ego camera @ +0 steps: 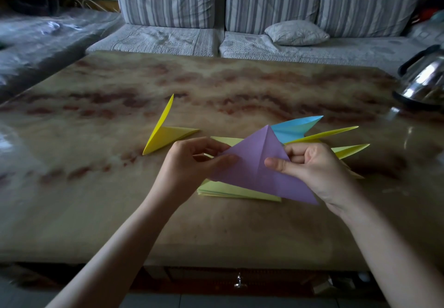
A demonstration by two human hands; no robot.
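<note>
Both hands hold the folded purple paper [254, 166] above the near middle of the marble table [120, 211]. The left hand [192, 161] pinches its left corner, and the right hand [310, 166] pinches its right side, thumb on top. A stack of pale yellow paper [237, 191] lies under it.

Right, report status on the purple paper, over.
Left hand and right hand both pinch the purple paper, held over the pale yellow stack. Nothing blocks it.

No legible text, labels, brands or numbers: purple paper [252, 173], kettle [425, 79] and table [216, 86] carry no readable markings.
</note>
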